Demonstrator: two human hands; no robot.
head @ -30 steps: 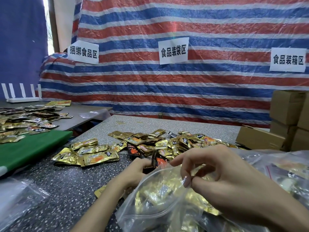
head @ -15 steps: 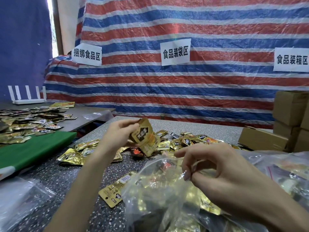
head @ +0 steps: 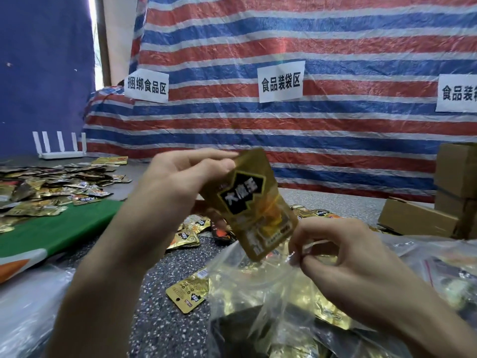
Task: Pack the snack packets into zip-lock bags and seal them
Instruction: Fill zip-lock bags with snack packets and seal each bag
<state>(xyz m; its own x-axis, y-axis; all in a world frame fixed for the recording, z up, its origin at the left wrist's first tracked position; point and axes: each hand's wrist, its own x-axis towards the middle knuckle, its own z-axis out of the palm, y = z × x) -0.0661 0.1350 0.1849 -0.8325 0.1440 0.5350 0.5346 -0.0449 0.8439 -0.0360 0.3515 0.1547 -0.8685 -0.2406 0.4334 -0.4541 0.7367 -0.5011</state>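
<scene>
Packet pinched by left hand, right hand pinching bag mouth, sign reading 食品装袋区.

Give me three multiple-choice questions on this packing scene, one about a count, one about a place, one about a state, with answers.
1. How many white signs hang on the tarp? A one; B three; C five.
2. Where is the lower end of the packet in the left hand? A at the bag's mouth; B against the tarp; C under the bag.
3. The bag's mouth is: A zipped shut; B held open by the right hand; C folded flat.
Answers: B, three show, one cut off at the edge; A, its end meets the bag's rim; B, that hand pinches the rim up.
</scene>
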